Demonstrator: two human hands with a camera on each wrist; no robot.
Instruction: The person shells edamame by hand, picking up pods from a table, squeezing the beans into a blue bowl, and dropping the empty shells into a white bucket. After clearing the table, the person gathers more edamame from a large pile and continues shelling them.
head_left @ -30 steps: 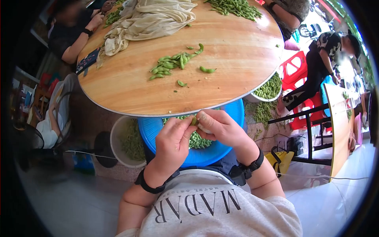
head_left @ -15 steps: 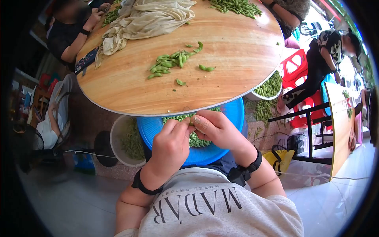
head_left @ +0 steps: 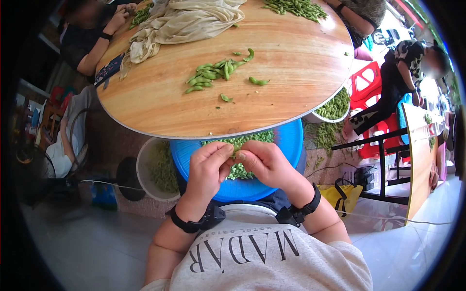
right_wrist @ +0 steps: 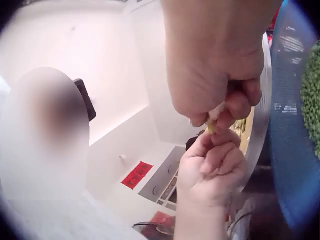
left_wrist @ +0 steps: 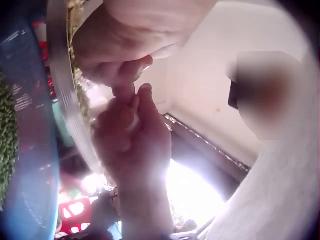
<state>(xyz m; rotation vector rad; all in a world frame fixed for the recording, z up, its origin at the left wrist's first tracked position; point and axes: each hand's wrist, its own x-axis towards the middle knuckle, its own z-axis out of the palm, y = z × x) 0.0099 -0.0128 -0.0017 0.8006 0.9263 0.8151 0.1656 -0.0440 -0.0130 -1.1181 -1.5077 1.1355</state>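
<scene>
Over a blue basin (head_left: 186,186) holding shelled green beans (head_left: 240,171), both hands meet at the fingertips around a small green pod (head_left: 236,154). The left hand (head_left: 206,167) pinches it from the left, thumb and curled fingers together; the right hand (head_left: 270,164) grips its other side. In the right wrist view a yellow-green bit of the pod (right_wrist: 211,127) shows between the right hand (right_wrist: 220,95) above and the left hand (right_wrist: 210,167) below. Fingers hide most of the pod. In the left wrist view the pod cannot be made out.
Above the basin is a round wooden table (head_left: 160,106) with a small pile of pods (head_left: 208,74), a crumpled cloth (head_left: 189,22) and more pods (head_left: 296,8). Buckets of pods stand left (head_left: 145,169) and right (head_left: 335,105). Other people sit and stand around.
Both hands stay together over the basin; the left hand has tilted more upright, and the fingers have shifted around the pod. The head view has moved slightly.
</scene>
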